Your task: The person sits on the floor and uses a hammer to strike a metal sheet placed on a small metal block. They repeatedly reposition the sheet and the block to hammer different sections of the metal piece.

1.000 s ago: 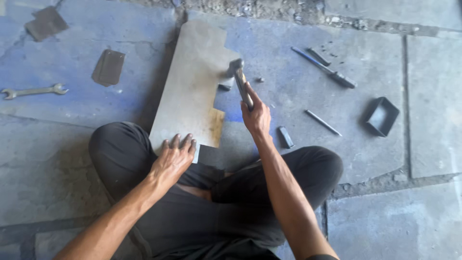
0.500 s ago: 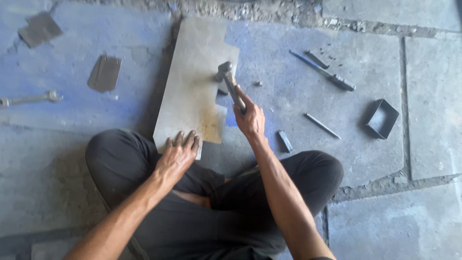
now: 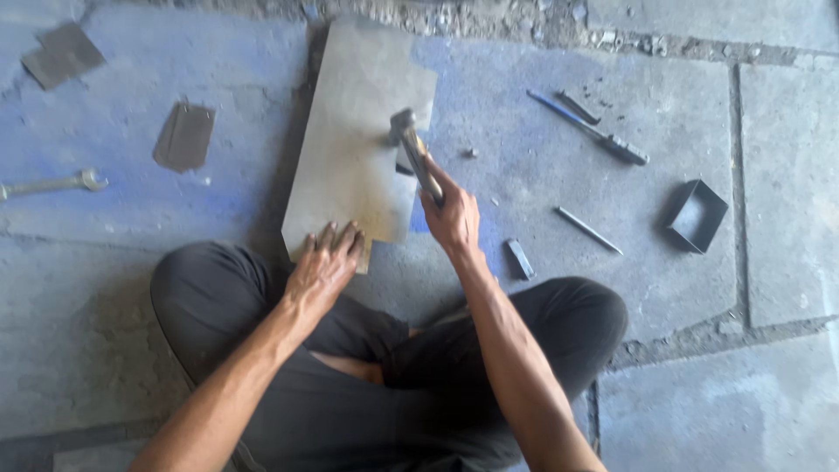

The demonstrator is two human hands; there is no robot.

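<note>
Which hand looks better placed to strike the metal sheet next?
The right hand: it already grips the hammer, whose head sits at the metal sheet's notched edge. The left hand lies flat on the sheet's near corner, fingers spread.

The floor (image 3: 769,262) is grey stone or concrete slabs, with dark joints running across the right side and lower right of the frame. Blue staining (image 3: 131,183) spreads over the upper left and centre. Along the top edge, right of centre, lies a strip of gravel and rubble (image 3: 524,17). Light is bright and even, like daylight. No walls, furniture or windows show.
</note>
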